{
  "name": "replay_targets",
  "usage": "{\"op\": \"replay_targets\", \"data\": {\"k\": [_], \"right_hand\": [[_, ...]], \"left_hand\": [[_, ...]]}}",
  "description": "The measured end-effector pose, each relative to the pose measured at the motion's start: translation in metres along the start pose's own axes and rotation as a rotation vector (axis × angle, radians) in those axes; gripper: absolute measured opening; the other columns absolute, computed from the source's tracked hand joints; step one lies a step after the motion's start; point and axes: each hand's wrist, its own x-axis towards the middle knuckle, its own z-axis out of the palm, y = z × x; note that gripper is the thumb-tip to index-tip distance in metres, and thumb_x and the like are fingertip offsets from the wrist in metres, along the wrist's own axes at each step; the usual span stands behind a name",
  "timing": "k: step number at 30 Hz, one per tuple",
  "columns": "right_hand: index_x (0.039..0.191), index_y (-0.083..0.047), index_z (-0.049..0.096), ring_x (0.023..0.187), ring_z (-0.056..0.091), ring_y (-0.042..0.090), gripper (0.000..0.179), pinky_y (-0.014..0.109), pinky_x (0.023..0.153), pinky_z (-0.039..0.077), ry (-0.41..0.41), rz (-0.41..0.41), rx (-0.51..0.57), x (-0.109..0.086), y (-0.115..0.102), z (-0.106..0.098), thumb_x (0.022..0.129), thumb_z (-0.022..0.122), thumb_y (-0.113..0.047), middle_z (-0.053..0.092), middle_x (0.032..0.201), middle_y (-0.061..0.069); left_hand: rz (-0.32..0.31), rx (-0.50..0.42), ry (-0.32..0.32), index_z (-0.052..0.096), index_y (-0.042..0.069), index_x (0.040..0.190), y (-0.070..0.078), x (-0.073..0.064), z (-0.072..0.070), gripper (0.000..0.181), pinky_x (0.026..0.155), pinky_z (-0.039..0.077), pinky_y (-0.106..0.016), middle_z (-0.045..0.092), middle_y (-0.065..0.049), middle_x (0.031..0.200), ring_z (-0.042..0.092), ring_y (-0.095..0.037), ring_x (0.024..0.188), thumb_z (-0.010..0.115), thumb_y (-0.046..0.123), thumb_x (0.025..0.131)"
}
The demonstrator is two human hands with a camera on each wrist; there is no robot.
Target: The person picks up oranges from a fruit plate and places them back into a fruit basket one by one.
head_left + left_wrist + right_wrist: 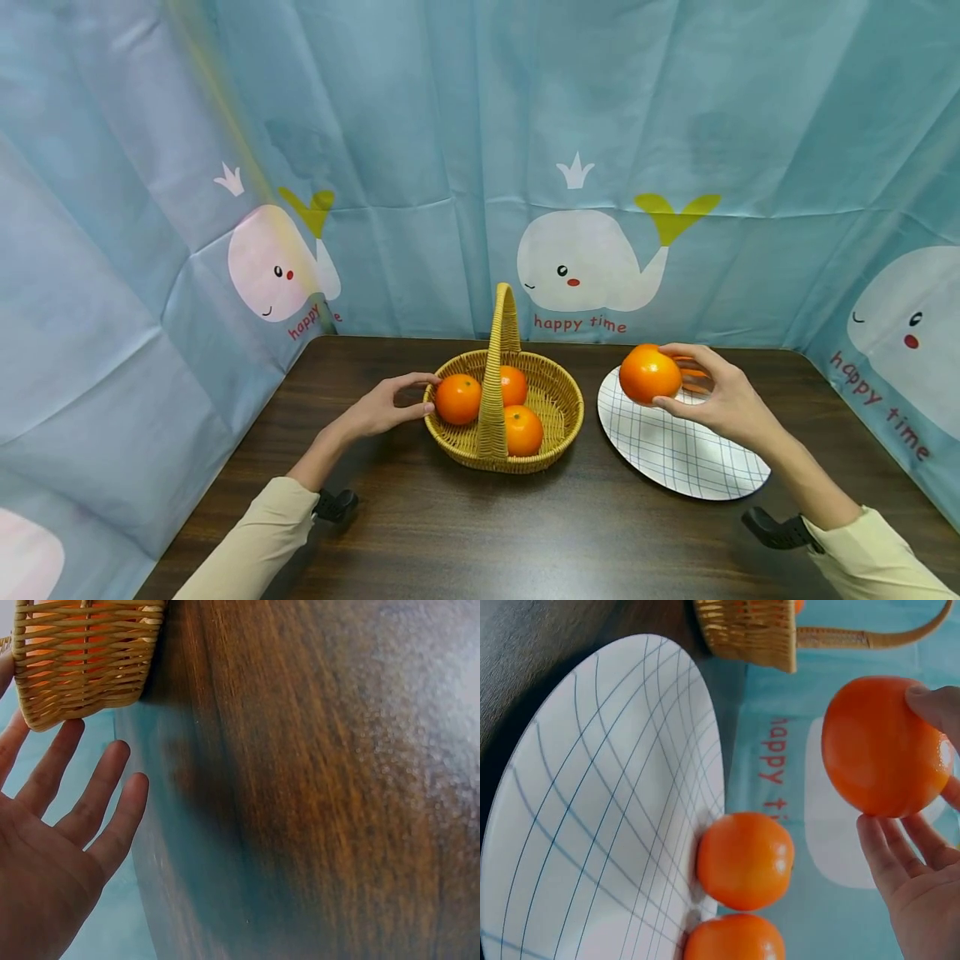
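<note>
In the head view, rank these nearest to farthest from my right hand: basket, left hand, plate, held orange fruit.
1. Held orange fruit: in your right hand.
2. Plate: on your right.
3. Basket: in the middle.
4. Left hand: basket's left side.

A pale cream left sleeve (258, 533) and matching right sleeve (873, 550) crease softly; just past each sleeve's end sits a black band (797, 534), a dark rounded piece (765, 528) jutting from it
</note>
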Motion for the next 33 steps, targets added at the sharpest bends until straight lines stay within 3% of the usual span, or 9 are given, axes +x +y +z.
{"op": "replay_targets", "data": {"k": [7, 16, 25, 33], "right_hand": [[0.138, -0.014, 0.06, 0.107, 0.06, 0.021, 0.07, 0.019, 0.089, 0.05, -0.028, -0.039, -0.008, 0.007, -0.006, 0.01, 0.076, 0.091, -0.005, 0.057, 0.129, 0.002], [0.136, -0.01, 0.06, 0.108, 0.064, 0.026, 0.07, 0.025, 0.088, 0.053, -0.057, -0.119, 0.077, 0.016, -0.003, 0.023, 0.075, 0.091, 0.0, 0.059, 0.128, 0.004], [0.137, -0.011, 0.059, 0.11, 0.064, 0.032, 0.068, 0.024, 0.09, 0.052, -0.081, -0.103, 0.101, 0.021, -0.008, 0.034, 0.077, 0.09, -0.006, 0.059, 0.126, 0.006], [0.138, -0.008, 0.058, 0.113, 0.062, 0.033, 0.07, 0.023, 0.092, 0.05, -0.096, -0.092, 0.135, 0.026, -0.012, 0.044, 0.076, 0.09, -0.001, 0.057, 0.129, 0.007]], "left_hand": [[-0.001, 0.004, 0.001, 0.057, 0.011, 0.143, 0.0, 0.0, 0.0, 0.047, 0.107, 0.03, -0.067, 0.055, -0.011, 0.144, 0.047, -0.039, 0.133, 0.069, 0.025, 0.1], [-0.004, -0.007, 0.002, 0.057, 0.011, 0.143, 0.0, 0.0, 0.0, 0.047, 0.108, 0.03, -0.067, 0.054, -0.011, 0.144, 0.046, -0.042, 0.133, 0.069, 0.025, 0.1], [-0.002, -0.003, 0.001, 0.057, 0.011, 0.144, -0.001, 0.0, 0.0, 0.048, 0.108, 0.03, -0.067, 0.055, -0.011, 0.144, 0.046, -0.042, 0.133, 0.07, 0.025, 0.099], [0.004, 0.003, -0.001, 0.056, 0.011, 0.144, -0.001, 0.0, 0.0, 0.049, 0.107, 0.031, -0.066, 0.054, -0.011, 0.144, 0.047, -0.039, 0.132, 0.07, 0.025, 0.099]]}}
